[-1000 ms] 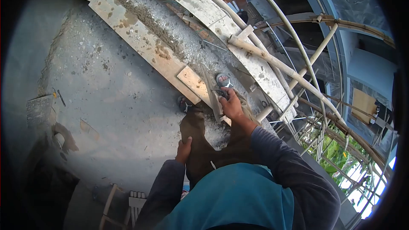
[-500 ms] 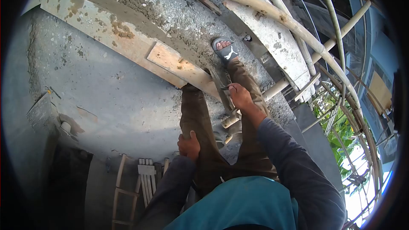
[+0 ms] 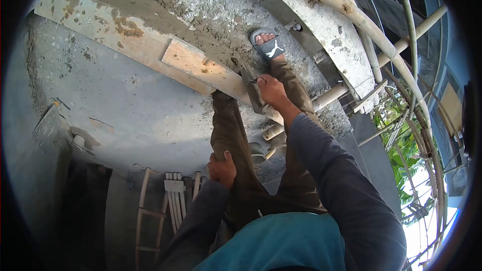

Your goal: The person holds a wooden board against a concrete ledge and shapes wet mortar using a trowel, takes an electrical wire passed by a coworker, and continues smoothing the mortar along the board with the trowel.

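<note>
My right hand [image 3: 272,92] is closed on the handle of a plastering trowel [image 3: 254,90]. Its long grey blade is held beside the end of a board edging and close to wet mortar [image 3: 216,45]. My left hand [image 3: 222,169] rests against my left thigh, fingers curled on the brown trouser leg [image 3: 232,128] and thumb on top; its fingertips are partly hidden. A long mortar-stained board [image 3: 100,25] runs along the mortar strip, with a shorter wooden piece [image 3: 188,62] lying against it.
My sandalled foot [image 3: 267,43] stands on rough concrete. Bamboo poles [image 3: 346,7] form scaffolding at the right. A round pole end [image 3: 273,131] and a bowl-like item [image 3: 257,153] lie between my legs. A bamboo ladder [image 3: 142,211] stands lower left, below the smooth grey surface [image 3: 135,105].
My right hand has moved up and left with the trowel, whose blade now shows more of its face. My left hand stays on my thigh. The view has shifted slightly.
</note>
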### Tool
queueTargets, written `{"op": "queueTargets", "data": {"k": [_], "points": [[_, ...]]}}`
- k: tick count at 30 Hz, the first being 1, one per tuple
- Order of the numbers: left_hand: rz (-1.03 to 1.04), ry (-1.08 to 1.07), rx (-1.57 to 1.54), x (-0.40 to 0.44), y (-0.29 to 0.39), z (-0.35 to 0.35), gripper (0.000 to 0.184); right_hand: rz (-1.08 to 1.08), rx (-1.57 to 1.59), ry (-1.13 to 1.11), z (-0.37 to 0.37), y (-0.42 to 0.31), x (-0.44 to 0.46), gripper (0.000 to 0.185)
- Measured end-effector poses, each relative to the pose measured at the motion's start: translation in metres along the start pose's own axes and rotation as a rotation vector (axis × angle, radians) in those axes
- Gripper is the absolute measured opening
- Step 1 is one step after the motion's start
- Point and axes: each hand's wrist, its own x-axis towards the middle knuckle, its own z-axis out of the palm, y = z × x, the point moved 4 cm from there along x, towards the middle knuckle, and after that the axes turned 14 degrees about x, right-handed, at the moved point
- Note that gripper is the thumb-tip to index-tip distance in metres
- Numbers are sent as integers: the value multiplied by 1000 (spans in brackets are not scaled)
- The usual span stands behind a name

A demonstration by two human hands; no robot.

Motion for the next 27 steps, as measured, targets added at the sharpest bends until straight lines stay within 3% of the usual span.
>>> {"op": "queueTargets", "data": {"k": [5, 8, 10, 11, 14, 16, 20, 24, 26, 27], "points": [[-1, 17, 28, 0, 2, 0, 67, -94, 78, -36, 0, -22, -13, 32], [-6, 19, 4, -3, 5, 1, 67, -22, -24, -11, -15, 7, -34, 31], [-51, 12, 14, -4, 6, -1, 67, 185, -106, 12, -19, 29, -37, 32], [-52, 11, 9, -4, 6, 0, 67, 181, -110, 11, -15, 37, -26, 32], [-63, 9, 11, -3, 3, 4, 66, 103, -137, -19, 0, 36, 23, 35], [-44, 14, 18, -1, 2, 7, 66, -105, -181, -69, 14, 6, 46, 35], [-58, 4, 53, -7, 1, 6, 68, -142, -9, -24, 20, -8, 35, 32], [-70, -65, 15, -7, 8, 1, 69, -25, -109, -25, 1, 25, 23, 33], [-91, -107, 10, -3, 3, 6, 70, -296, -481, -87, 10, 48, 31, 34], [-18, -106, -6, 4, 3, 14, 73, -302, -481, -90, 13, 49, 39, 34]]}}
